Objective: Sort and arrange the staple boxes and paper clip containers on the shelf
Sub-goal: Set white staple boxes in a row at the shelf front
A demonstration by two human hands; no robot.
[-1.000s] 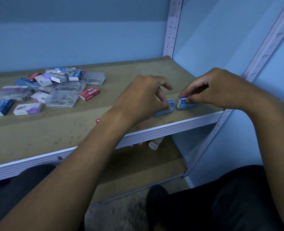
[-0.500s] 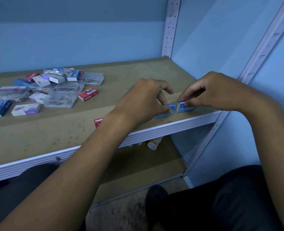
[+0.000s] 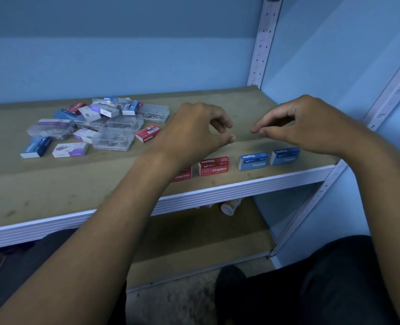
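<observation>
Above the front edge of the brown wooden shelf board (image 3: pixel 53 184), both hands float in the air and hold nothing. On the left hand (image 3: pixel 194 132) the fingers are bent loosely, with a gap between the thumb and the other fingers, and nothing sits in that gap. On the right hand (image 3: pixel 304 125) the fingers are also bent softly, with their tips close to the thumb, and it touches no box. Under the hands, four small cardboard staple boxes stand in a row near the shelf's front edge. Two blue boxes sit at the right end: the left blue staple box (image 3: pixel 253 161) and the right blue staple box (image 3: pixel 285 156), just beside each other. To their left stands a red staple box with white letters (image 3: pixel 213 166), and another red staple box (image 3: pixel 182 175) is partly hidden by the left wrist. Farther back on the left lies a messy pile of clear plastic paper clip cases and small staple boxes (image 3: pixel 95 125), well apart from the hands.
</observation>
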